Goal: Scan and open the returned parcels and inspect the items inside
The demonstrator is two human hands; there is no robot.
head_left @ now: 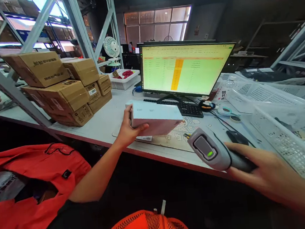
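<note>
Two hands busy: left hand (128, 131) fingers pinch the left end of a flat white rectangular box (156, 116), long axis running rightward above the white desk (107, 122); right hand (266, 175) fingers wrap a grey plastic scanner (208, 148) aimed up-left; warehouse shelving (78, 28) behind

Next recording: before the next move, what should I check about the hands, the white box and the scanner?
1. Left hand grips white box: ok, fingers wrap its near end.
2. Right hand holds scanner: ok.
3. Scanner head turned toward the box: ok, roughly.
4. Scanner powered: ok, green light shows.
5. Barcode on box facing scanner: cannot tell.
6. Monitor lit, table displayed: ok.
</note>
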